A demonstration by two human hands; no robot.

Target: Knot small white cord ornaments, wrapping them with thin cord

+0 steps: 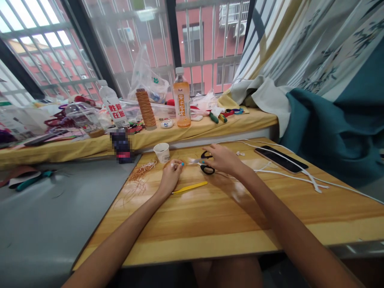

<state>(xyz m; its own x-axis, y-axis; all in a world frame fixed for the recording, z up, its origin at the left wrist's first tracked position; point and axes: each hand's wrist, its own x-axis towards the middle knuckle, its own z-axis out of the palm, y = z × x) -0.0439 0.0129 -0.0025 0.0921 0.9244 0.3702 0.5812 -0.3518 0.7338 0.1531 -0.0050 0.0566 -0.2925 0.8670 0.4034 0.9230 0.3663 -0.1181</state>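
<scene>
Black-handled scissors [207, 169] lie on the wooden table [210, 224], blades towards the left. Over their handles is my right hand [223, 159], its fingers spread and touching or just above the upper loop. To the left, my left hand [172, 173] rests on the table with its fingers pinched together. What it pinches is too small to make out; an orange cord shows beside it. A white paper cup [162, 153] stands just behind this hand. Below the scissors lies a yellow tool [191, 187].
Orange thread scraps [142, 171] lie at the table's left. A phone [281, 158] and white cables [288, 178] are at the right. On the sill behind stand an orange drink bottle [182, 100], a thread spool [146, 109] and a clear bottle [111, 103].
</scene>
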